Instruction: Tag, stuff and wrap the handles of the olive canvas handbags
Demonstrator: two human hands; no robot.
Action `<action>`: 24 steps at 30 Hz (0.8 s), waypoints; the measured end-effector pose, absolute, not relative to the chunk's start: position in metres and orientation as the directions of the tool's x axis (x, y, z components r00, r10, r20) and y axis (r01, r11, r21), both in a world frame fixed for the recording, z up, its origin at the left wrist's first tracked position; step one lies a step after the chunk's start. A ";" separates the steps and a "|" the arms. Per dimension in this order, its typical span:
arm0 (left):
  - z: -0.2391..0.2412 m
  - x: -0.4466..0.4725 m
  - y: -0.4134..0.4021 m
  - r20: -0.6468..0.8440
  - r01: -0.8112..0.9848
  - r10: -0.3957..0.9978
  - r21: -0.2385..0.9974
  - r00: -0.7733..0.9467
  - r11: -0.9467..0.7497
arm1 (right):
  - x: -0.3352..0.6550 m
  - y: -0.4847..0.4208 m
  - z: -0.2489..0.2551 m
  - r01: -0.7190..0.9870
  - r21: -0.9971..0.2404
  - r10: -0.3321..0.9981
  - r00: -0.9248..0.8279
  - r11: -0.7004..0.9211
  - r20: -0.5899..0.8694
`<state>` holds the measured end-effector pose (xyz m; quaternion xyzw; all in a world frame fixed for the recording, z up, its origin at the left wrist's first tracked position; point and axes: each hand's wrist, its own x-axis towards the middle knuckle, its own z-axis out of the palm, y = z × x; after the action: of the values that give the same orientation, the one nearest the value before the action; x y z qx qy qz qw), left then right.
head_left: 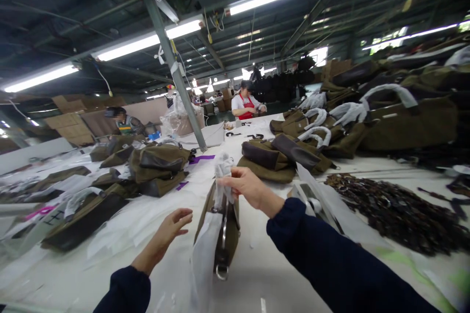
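Note:
An olive-green handbag [232,234] with dark trim and a metal ring stands end-on in front of me on the white table. Its handles [223,166] are wrapped in white tissue and rise above the bag. My right hand [247,187] pinches the wrapped handles from the right side. To the left of the bag, my left hand [169,230] is held apart from it, fingers spread and nothing in them. A white sheet [205,249] hangs down over the bag's left side.
Several olive bags with wrapped handles [316,139] pile up on the right, beside a heap of dark brown straps [396,210]. More bags [157,161] and thin white sheets [125,227] lie left. A slanting metal post [176,68] meets the table's far side. Two people work beyond.

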<state>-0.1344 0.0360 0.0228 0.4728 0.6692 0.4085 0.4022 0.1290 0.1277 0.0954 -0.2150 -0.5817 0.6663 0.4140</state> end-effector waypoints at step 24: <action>0.090 -0.037 0.025 0.478 0.468 0.824 0.828 -0.303 -0.309 | 0.212 0.122 0.139 0.124 -0.864 0.669 -0.688 0.489 0.280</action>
<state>-0.0368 0.0249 0.0897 0.5696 0.5671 0.5743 0.1552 0.2124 0.1225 0.1390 -0.2460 -0.8057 0.4416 0.3088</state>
